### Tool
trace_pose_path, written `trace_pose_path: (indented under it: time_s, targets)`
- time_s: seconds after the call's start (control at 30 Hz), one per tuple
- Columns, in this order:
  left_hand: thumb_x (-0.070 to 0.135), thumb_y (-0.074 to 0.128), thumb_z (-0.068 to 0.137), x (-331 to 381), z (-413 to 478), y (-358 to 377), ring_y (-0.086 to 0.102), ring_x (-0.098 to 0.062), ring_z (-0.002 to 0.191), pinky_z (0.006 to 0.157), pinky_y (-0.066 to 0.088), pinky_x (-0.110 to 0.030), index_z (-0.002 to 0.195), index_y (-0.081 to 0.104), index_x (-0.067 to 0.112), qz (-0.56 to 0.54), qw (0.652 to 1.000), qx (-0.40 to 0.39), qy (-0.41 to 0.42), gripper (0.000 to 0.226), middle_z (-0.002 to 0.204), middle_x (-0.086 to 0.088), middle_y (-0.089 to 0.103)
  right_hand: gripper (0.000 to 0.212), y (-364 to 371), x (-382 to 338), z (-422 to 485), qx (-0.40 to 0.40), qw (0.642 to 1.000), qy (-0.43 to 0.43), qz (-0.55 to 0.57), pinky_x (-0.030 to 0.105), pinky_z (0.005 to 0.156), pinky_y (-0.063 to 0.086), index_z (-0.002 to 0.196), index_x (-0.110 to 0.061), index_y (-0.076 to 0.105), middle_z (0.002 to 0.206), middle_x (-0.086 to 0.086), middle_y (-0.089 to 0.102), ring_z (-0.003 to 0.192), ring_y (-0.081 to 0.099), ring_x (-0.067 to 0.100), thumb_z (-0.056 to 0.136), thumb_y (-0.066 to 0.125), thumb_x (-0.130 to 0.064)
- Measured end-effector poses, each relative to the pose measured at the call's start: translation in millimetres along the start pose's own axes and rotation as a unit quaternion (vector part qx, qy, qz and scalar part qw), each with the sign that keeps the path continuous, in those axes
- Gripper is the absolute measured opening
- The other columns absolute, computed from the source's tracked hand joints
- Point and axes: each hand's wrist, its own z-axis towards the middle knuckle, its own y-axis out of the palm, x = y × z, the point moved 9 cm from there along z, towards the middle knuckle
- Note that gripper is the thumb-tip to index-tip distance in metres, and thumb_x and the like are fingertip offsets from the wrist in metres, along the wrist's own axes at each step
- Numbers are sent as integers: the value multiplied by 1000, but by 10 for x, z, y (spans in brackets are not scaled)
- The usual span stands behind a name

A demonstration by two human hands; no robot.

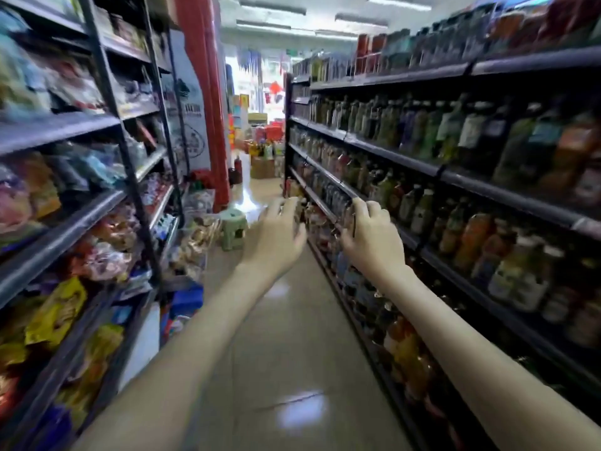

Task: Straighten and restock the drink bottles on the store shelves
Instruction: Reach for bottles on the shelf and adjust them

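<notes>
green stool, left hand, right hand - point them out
green stool (233,217): head view, on the seat top
left hand (276,237): head view, on the back of the hand
right hand (372,239): head view, on the back of the hand

floor aisle (292,320) open; stool (233,228) ahead

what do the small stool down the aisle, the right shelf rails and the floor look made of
Stool: pale green moulded plastic by its look, matte, one-piece legs.
Shelf rails: likely painted metal, dark, with a dull sheen along the edges.
Floor: glossy tile, probably; it mirrors the ceiling lights and a joint line shows.
</notes>
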Motion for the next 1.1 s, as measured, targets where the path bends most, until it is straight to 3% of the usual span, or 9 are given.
trace_pose_path:
  time_s: [0.1,0.2,0.37,0.53,0.67,0.73,1.1]
  targets:
    - [23,51,93,-272,818,558,50,-30,114,81,48,-40,135,45,10,-30,999,-13,35,45,132,-10,47,59,419,268,782,9,999,28,-11,46,82,47,138,-2,39,124,19,50,110,49,39,86,58,-21]
    - [25,48,95,-649,1643,916,50,-25,113,72,43,-30,138,43,14,-30,999,-2,41,45,133,-6,45,59,816,423,1628,20,999,46,-21,43,87,46,141,-4,35,129,17,48,113,47,35,89,56,-24]
    - [23,50,94,-1437,2836,1375,50,-25,115,80,43,-31,136,45,12,-52,998,20,44,43,133,-7,46,61,1665,332,2944,20,998,56,-10,38,89,46,144,-7,31,133,13,46,116,46,30,91,54,-26]
    - [21,52,93,-2407,4126,2033,51,-23,110,77,42,-27,132,48,13,-59,995,34,76,40,128,-4,49,62,2602,187,4297,47,997,56,6,40,91,47,145,-9,29,133,12,45,116,46,30,92,55,-26]
    - [30,42,96,-3136,5274,2549,51,-20,116,83,46,-26,137,45,14,-44,993,31,109,45,135,-4,47,65,3287,210,5353,57,994,91,-1,40,93,46,148,-11,25,137,13,43,118,46,31,92,55,-27]
    - [32,40,96,-3418,5930,2789,49,-20,119,85,52,-33,139,43,14,-61,992,22,112,46,139,-3,43,66,3563,259,5892,62,993,104,-16,39,92,47,148,-11,25,137,12,43,117,46,30,92,55,-28]
    - [32,46,97,-4581,8763,4650,59,-20,102,68,47,-20,143,38,20,-126,980,20,156,48,144,4,37,66,5356,837,8670,126,985,116,-36,39,90,49,148,-12,26,136,11,45,118,46,28,92,57,-29]
